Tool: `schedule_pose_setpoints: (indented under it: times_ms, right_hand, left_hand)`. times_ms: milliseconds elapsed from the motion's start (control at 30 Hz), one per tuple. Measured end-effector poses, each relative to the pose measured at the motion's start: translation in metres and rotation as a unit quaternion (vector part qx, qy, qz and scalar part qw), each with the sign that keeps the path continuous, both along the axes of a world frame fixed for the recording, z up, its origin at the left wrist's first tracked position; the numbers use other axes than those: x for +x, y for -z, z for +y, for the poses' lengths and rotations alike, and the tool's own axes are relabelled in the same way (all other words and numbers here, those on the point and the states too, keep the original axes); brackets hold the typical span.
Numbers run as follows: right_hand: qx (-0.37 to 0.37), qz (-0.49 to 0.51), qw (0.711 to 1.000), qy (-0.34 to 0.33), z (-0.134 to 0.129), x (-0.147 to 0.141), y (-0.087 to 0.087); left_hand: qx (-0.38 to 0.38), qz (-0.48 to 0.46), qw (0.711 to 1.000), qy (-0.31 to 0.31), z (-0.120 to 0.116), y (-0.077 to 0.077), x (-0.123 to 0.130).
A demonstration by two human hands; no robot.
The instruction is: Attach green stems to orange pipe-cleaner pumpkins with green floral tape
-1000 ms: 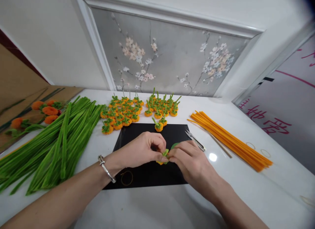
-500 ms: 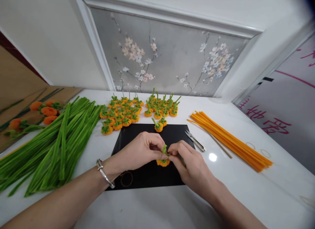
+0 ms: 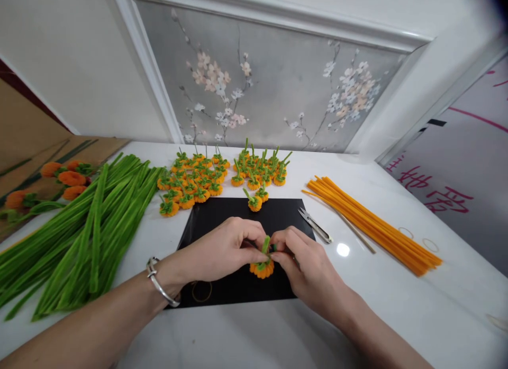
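Over a black mat, a small orange pipe-cleaner pumpkin with a green stem is held between my two hands. My left hand, with a silver bangle at the wrist, pinches it near the base of the stem. From the other side my right hand has thumb and forefinger closed at the green part; a bit of green shows by these fingers, and exactly what they grip is partly hidden. Beyond my hands, a similar finished-looking pumpkin sits at the mat's far edge.
Rows of orange pumpkins stand at the back. Green pipe cleaners lie left, orange pipe cleaners right. Thread snips rest at the mat's right edge. Orange flower-like pieces lie on brown cardboard at far left.
The pumpkin in my hands sits slightly lower, and more of its orange body and upright green stem shows. The view has shifted a little; both hands stay pinched together.
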State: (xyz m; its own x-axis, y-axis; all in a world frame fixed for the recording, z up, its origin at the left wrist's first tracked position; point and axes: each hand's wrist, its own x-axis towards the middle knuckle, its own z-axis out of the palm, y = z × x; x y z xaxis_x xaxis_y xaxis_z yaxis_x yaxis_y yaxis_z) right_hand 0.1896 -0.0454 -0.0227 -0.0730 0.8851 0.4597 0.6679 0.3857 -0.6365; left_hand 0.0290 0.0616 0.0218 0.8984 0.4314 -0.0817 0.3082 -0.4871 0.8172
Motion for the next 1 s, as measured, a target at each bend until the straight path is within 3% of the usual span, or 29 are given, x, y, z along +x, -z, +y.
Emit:
schedule_pose_setpoints:
  times_ms: [233,400,467,567,667,900,1000]
  right_hand:
    - [-0.070,0.041,0.996,-0.026,-0.001,-0.003,-0.006]
    - [-0.134,0.129,0.982,-0.027,-0.007,-0.003,-0.013]
    - [-0.168,0.188,0.966,-0.046,-0.007,-0.001,-0.015]
    - [-0.200,0.263,0.941,-0.076,-0.006,0.002,-0.016]
    - [-0.198,0.289,0.934,-0.065,-0.004,0.003,-0.014]
    - [-0.129,0.226,0.965,0.039,-0.003,-0.001,-0.008]
    - [-0.095,0.216,0.970,0.060,-0.004,-0.005,-0.003]
  left_hand:
    - [-0.067,0.005,0.996,0.056,0.006,0.004,-0.002]
    - [-0.218,0.002,0.975,0.029,0.002,0.000,-0.003]
    - [-0.240,0.000,0.970,0.025,-0.001,-0.003,-0.003]
    - [-0.220,-0.014,0.975,0.034,-0.004,-0.007,-0.001]
    - [-0.203,-0.029,0.978,0.029,-0.006,-0.006,0.000]
    - [-0.092,-0.079,0.993,-0.010,-0.010,-0.002,-0.001]
    - [-0.080,-0.082,0.991,-0.063,-0.016,0.003,0.003]
